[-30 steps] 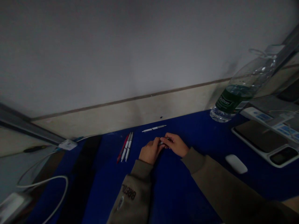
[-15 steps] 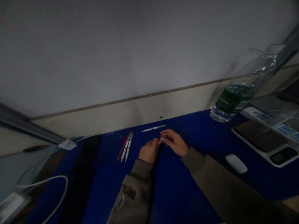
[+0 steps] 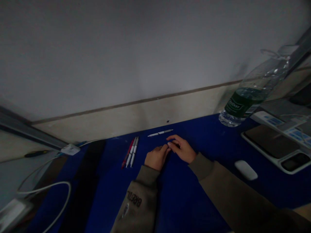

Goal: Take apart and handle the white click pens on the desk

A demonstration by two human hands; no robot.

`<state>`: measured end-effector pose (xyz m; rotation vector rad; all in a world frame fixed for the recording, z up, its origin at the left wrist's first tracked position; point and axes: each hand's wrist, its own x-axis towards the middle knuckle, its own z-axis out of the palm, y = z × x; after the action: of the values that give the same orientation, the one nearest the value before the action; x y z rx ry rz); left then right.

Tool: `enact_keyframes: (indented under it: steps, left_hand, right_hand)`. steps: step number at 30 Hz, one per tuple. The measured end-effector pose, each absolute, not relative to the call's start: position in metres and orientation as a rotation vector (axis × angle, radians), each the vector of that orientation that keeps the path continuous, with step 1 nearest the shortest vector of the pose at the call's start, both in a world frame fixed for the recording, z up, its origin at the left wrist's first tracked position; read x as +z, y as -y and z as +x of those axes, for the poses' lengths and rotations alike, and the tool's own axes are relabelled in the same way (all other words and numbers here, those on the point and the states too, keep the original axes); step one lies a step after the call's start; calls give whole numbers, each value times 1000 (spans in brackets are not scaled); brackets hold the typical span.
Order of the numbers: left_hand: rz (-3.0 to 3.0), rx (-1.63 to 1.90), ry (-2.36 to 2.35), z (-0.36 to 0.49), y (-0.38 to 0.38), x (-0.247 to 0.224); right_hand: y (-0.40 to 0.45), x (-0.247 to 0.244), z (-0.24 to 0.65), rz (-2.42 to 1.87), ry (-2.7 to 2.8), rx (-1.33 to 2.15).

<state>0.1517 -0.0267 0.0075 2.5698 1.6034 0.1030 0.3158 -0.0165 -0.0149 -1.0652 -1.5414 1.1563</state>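
My left hand (image 3: 156, 157) is closed, its fingertips meeting those of my right hand (image 3: 181, 149) over the blue table (image 3: 184, 194). Whatever is pinched between them is too small and hidden to name. The right hand's thumb and fingers are bent inward, also closed. Just beyond the hands lies a single white and grey pen (image 3: 160, 133). Left of my left hand, a red pen (image 3: 128, 153) rests beside two white and grey pens (image 3: 132, 152), all roughly side by side.
A plastic bottle with a green label (image 3: 245, 103) leans at the back right. Nearer are a white rounded object (image 3: 246, 170) and a device like a scale (image 3: 272, 142). A white cable (image 3: 69, 191) curls at the left. The wall (image 3: 145, 113) borders the table's back edge.
The fingertips have shifted slightly together, and the small shiny bit seen between them before is now hidden. The pens and the other objects stay put.
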Motion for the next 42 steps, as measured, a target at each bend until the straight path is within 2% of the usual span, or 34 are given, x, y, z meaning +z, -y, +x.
enact_keyframes:
  steps: [9,15,20,27,33,42]
  left_hand:
    - [2556,187,-1571,151,28,8]
    - [2564,117,-1638,151,27,6]
    - [2550,218,-1584,151,30,8]
    - [2559,140,-1642,151,28,6]
    - [2553,260,-1550,151,31,8]
    - [2580,184,-1618,151,28,3]
  right_hand:
    - [17,-14,316,-1051,1528,1222]
    - [16,-12,316,-1043,1606,1176]
    - [15,-15,316,-1029,1556,1242]
    - [16,-14,315,-1047,1582,1184]
    - [15,-15,316,-1055,1525,1276]
    - [15,-17,316,-1032,1643,1185]
